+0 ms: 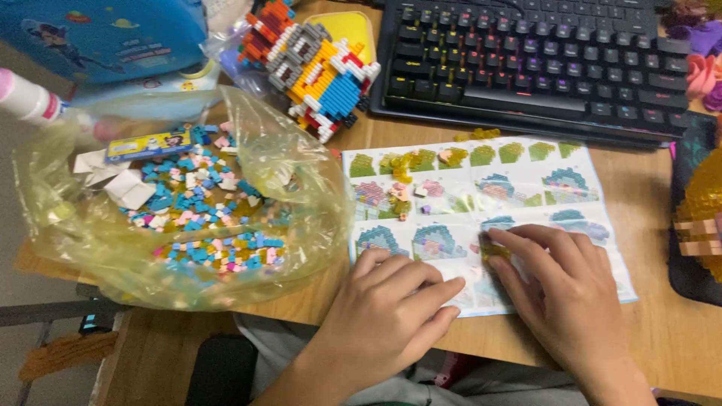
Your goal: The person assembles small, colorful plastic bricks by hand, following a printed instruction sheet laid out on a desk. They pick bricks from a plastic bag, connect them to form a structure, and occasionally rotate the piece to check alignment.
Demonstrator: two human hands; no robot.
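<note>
While both hands lie palm-down on the instruction sheet (pixel 481 203), left hand (pixel 391 308) grip spread, right hand (pixel 560 289) pinching yellow bricks (pixel 494 252).

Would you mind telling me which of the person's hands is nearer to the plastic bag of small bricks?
Left. The left hand rests on the instruction sheet's lower left corner, just right of the plastic bag; the right hand lies farther right on the sheet.

This looks like a home hobby corner set up at a computer desk. Beyond the right hand (pixel 564 301) a black keyboard (pixel 526 60) with lit keys lies on the wooden counter (pixel 677 331). Beyond the left hand (pixel 383 316) stands a finished toy figure (pixel 316 68) of small bricks, with a child's blue case (pixel 98 37) further left.
</note>
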